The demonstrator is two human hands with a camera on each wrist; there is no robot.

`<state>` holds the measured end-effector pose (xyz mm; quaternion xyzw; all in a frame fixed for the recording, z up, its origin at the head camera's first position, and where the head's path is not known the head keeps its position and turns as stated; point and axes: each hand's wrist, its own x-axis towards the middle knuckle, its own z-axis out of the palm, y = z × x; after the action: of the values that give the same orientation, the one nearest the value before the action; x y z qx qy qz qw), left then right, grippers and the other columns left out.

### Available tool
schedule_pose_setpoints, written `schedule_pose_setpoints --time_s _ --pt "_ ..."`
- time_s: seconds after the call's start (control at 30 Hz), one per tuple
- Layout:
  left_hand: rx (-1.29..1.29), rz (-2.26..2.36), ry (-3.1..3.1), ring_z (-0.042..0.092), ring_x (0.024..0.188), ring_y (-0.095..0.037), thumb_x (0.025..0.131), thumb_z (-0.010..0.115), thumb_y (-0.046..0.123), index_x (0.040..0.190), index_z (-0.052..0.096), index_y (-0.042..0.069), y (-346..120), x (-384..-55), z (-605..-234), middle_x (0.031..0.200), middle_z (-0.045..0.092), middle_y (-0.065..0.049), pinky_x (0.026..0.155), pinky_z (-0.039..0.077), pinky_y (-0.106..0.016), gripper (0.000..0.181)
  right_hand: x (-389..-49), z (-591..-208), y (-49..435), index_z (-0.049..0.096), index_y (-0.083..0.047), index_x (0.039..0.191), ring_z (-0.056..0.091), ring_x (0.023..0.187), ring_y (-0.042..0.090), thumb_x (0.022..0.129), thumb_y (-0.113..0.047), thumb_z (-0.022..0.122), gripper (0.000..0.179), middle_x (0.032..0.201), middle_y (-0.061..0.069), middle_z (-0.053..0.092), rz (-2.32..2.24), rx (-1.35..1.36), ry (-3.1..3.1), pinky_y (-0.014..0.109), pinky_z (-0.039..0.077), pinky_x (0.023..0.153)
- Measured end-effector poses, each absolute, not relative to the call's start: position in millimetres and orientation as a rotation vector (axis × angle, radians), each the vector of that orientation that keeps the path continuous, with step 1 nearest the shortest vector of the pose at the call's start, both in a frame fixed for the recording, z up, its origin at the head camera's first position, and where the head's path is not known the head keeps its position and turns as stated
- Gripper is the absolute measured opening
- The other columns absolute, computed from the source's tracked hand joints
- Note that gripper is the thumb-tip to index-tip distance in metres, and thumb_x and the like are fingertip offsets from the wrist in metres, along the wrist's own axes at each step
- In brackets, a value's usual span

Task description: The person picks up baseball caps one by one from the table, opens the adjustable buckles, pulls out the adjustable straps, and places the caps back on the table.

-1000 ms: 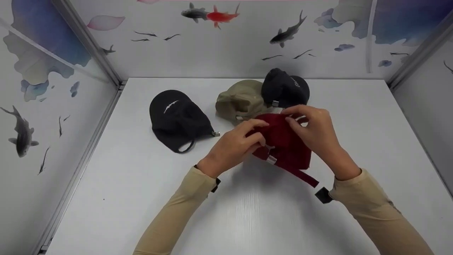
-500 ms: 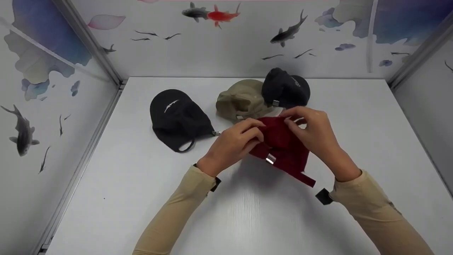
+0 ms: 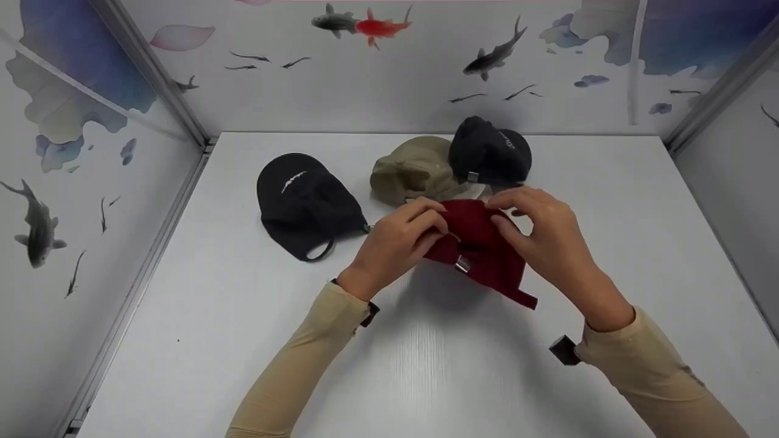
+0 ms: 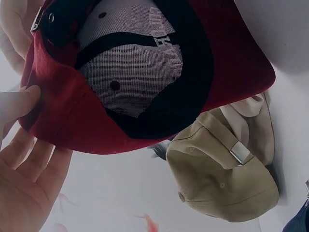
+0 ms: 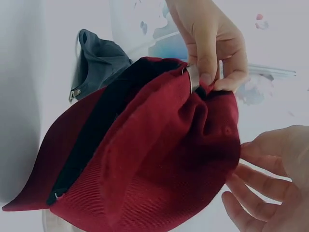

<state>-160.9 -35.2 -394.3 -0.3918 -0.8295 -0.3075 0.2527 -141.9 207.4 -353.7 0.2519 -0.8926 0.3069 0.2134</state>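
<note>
Left grip (image 3: 395,240) is pinched narrow, thumb and fingers holding the side of a dark red fabric baseball cap (image 3: 478,228); right grip (image 3: 544,228) sits wider, thumb and forefinger apart, fingertips touching the other side of the crown. Both hands come out of tan cloth sleeves (image 3: 292,365) on my head feed, with a small black block (image 3: 565,350) at the right cuff.

I have the red cap between the two hands, above the smooth white desk (image 3: 201,347). Its silver metal buckle (image 3: 464,263) shows toward me, and the red strap end (image 3: 526,299) sticks out at lower right. My left wrist view looks inside, onto pale mesh lining (image 4: 145,77) and a dark sweatband. I cannot tell whether the brim touches the desk.

Off to the left, apart from the red cap, lies a black fabric cap (image 3: 310,204) with a white squiggle, its strap loop turned to the near side. Just behind the red cap is a khaki fabric cap (image 3: 414,173), partly covered from view. Farthest back, beside the khaki one, sits a dark cap with pale lettering (image 3: 487,152). Beyond stands a white wall (image 3: 365,91) with painted fish.
</note>
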Motion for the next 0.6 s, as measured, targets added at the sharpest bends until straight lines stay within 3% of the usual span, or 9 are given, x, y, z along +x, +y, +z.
schedule_pose_setpoints --time_s 0.17,0.33,0.47,0.6 --pt "-1.045 -0.845 -2.238 0.065 0.108 -0.014 0.094 0.069 0.01 0.094 0.065 0.013 -37 -162 -394 0.114 0.066 -0.003 0.096 0.053 -0.022 0.004 -132 -351 206 0.073 -0.008 0.104 0.063 0.099 0.017 0.085 0.0 0.075 0.021 0.108 0.005 0.071 0.8 0.711 -2.452 0.012 0.043 0.077" --pt "-1.023 -0.86 -2.241 0.065 0.107 -0.014 0.093 0.07 0.009 0.095 0.066 0.013 -38 -164 -395 0.112 0.066 -0.004 0.096 0.053 -0.022 0.006 -126 -353 205 0.073 -0.009 0.104 0.059 0.083 0.011 0.082 -0.002 0.078 0.024 0.098 0.004 0.067 0.755 0.77 -2.458 0.01 0.046 0.071" --pt "-1.013 -0.866 -2.246 0.065 0.107 -0.013 0.092 0.07 0.008 0.095 0.066 0.012 -38 -164 -396 0.11 0.066 -0.004 0.096 0.053 -0.021 0.006 -121 -354 204 0.072 -0.012 0.111 0.055 0.078 0.011 0.081 -0.012 0.082 0.031 0.095 0.005 0.065 0.661 0.786 -2.568 0.023 0.048 0.064" --pt "-1.002 -0.871 -2.264 0.066 0.105 -0.013 0.093 0.069 0.009 0.095 0.066 0.012 -37 -162 -395 0.109 0.066 -0.003 0.094 0.054 -0.022 0.005 -117 -356 202 0.069 -0.013 0.119 0.062 0.082 0.018 0.08 -0.017 0.084 0.042 0.102 0.007 0.07 0.617 0.77 -2.672 0.036 0.055 0.068"
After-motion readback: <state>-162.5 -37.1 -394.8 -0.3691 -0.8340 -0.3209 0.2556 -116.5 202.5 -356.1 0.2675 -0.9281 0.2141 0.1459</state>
